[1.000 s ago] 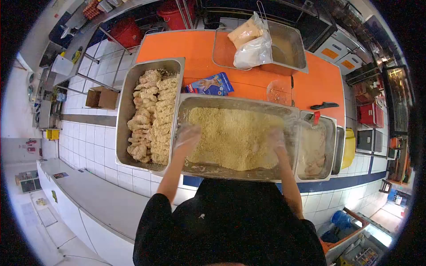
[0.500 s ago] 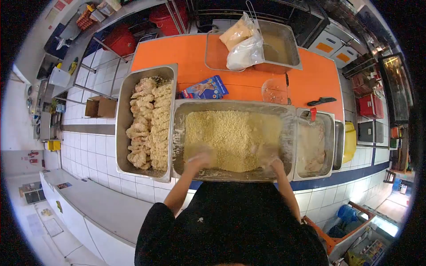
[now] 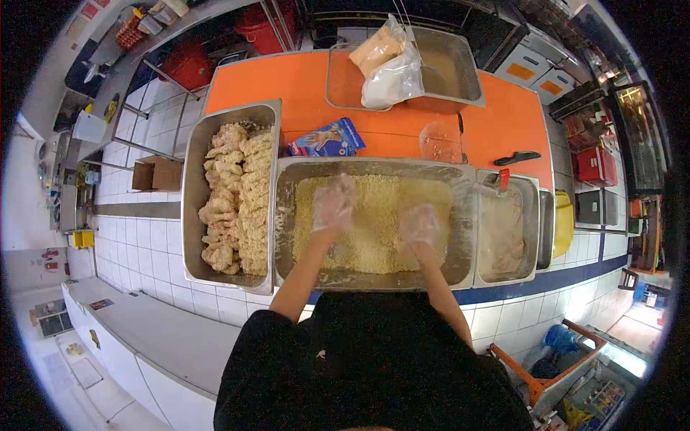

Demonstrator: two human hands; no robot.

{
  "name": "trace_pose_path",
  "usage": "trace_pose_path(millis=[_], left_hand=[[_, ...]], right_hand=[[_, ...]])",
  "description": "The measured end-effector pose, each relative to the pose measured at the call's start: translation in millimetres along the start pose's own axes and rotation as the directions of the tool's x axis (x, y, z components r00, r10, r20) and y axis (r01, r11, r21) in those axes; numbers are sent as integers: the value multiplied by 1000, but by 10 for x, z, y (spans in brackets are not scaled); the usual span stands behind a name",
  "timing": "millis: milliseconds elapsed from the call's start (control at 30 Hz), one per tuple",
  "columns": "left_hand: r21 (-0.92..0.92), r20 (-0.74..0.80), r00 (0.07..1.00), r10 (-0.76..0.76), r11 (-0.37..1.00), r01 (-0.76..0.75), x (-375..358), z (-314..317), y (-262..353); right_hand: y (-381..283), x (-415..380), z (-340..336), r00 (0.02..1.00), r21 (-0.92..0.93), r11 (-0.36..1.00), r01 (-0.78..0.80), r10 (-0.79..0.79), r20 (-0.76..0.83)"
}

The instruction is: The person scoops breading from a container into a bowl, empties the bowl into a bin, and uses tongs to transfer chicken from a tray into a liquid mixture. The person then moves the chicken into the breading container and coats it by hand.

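Observation:
My left hand, in a clear plastic glove, is over the breading crumbs in the wide metal tray, left of the middle. Its fingers reach toward the tray's far side and look spread. My right hand, gloved the same way, lies palm down on or just above the crumbs at the right. Its fingers look stretched out, with nothing visible in its grasp. Breaded chicken pieces fill a deep metal pan at the left. Pale pieces sit in cloudy liquid in a smaller pan at the right.
On the orange table lie a blue glove packet, a clear round lid and a black-handled knife. Plastic bags rest near a deep metal pan at the back. A yellow container stands right.
Both hands have moved from the tray's near edge farther in over the crumbs. The right hand has also come inward to the left. The camera view has shifted slightly.

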State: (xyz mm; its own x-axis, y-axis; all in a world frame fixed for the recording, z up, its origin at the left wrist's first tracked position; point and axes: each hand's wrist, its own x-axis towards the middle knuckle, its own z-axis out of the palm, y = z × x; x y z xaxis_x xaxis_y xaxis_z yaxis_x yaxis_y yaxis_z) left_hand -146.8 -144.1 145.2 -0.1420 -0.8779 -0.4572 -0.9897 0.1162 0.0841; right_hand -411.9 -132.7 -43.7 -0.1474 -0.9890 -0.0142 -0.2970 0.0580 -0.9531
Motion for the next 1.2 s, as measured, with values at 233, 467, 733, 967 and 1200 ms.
trace_pose_path(millis=[233,467,733,967,1200], left_hand=[[-418,-206,964,-170,906,71,-159,419,322],[-403,491,871,-2,886,229,-737,1360,-74],[-444,456,883,109,888,120,-402,-289,514],[-297,-458,840,-290,941,163,272,620,596],[-359,-554,778,-296,928,98,406,1197,787]], right_hand=[[-998,-199,15,942,-906,297,302,-239,236],[-409,-372,-1137,329,-521,499,693,425,844],[-1777,-226,-701,582,-340,848,405,47,812],[-726,-192,326,773,-470,-880,-68,-344,533],[-959,-217,196,895,-869,266,418,47,445]])
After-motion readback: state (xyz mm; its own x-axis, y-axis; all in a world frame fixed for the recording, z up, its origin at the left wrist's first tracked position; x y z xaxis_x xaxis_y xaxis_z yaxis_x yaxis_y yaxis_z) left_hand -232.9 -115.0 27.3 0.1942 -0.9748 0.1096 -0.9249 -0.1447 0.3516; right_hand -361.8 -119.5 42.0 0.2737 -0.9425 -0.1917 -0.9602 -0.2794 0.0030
